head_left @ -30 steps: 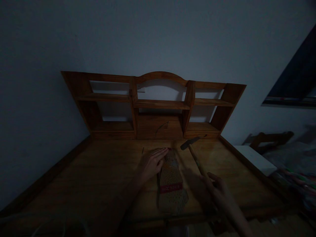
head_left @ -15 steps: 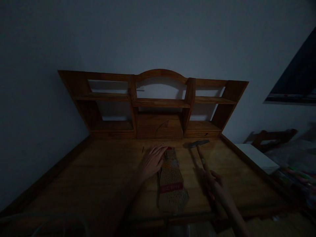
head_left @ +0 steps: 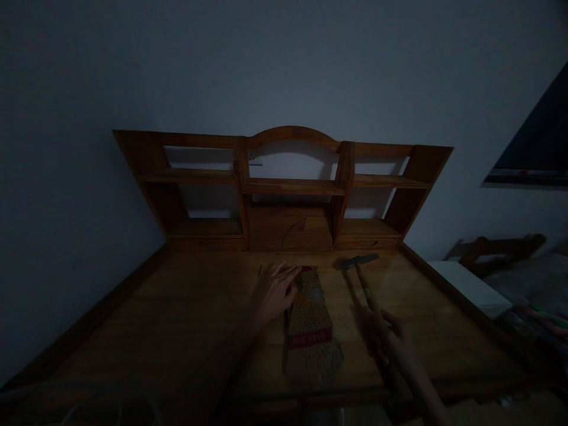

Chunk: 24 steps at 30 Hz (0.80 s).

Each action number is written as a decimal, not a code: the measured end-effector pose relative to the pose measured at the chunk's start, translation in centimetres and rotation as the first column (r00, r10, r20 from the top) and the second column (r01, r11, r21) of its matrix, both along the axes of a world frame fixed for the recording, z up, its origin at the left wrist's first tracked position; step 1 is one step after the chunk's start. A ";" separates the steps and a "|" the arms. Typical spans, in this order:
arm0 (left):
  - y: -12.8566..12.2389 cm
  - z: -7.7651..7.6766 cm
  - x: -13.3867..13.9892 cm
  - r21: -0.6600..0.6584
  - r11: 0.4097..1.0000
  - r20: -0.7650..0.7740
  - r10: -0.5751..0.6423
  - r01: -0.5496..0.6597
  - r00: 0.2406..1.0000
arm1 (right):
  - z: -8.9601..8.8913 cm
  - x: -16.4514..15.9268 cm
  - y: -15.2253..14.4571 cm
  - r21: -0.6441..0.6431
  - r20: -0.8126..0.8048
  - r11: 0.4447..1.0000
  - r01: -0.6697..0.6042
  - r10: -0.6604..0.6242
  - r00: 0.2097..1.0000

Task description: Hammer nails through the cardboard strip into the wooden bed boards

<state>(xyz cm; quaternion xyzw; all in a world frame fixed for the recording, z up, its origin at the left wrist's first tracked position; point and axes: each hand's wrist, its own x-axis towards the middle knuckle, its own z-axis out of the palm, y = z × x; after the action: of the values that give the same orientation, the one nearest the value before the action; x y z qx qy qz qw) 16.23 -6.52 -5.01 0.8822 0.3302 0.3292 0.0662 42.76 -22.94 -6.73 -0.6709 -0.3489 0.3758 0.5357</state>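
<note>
My right hand [head_left: 393, 337] is wrapped round the wooden handle of a hammer [head_left: 366, 287], whose dark head [head_left: 360, 261] points toward the shelf, just above or on the desk. Left of it, a worn, flattened piece of brown cardboard [head_left: 310, 316] with a red printed band lies lengthwise on the wooden desk [head_left: 190, 307]. My left hand [head_left: 277, 293] is at the upper left edge of this cardboard, fingers stretched out and fingertips near its top end. Whether something small sits under those fingertips is too dark to tell. A thin dark sliver [head_left: 260, 271], perhaps a nail, lies beside that hand.
A wooden shelf unit [head_left: 290, 188] with several compartments stands along the back of the desk, against the wall. Raised wooden rims border the desk sides. To the right are a white surface [head_left: 465, 287], a wooden chair back [head_left: 503, 245] and blurred clutter. The light is dim.
The view has shifted slightly, so the scene sits a little farther right. Both hands, the hammer and the cardboard keep nearly the same places relative to each other.
</note>
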 end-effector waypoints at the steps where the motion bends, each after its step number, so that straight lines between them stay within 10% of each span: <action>1: 0.2 -0.1 0.1 -0.009 1.000 0.023 -0.014 0.014 1.000 | 0.0 0.0 0.0 -0.005 0.014 1.000 -0.003 0.003 1.000; 10: 3.2 -0.3 1.5 -0.084 0.994 0.236 -0.051 0.072 0.970 | 0.4 -0.3 -0.1 0.001 0.077 1.000 -0.028 0.028 0.997; 24: 3.9 0.9 1.3 0.053 0.998 0.073 -0.044 0.040 0.996 | 0.8 -0.9 0.2 -0.035 0.029 0.999 -0.005 0.006 1.000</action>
<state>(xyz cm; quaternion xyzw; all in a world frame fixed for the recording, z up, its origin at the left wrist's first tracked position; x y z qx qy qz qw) 17.49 -2.64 -4.15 0.8775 0.3002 0.3686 0.0625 41.89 -22.73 -5.89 -0.6845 -0.3518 0.3735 0.5179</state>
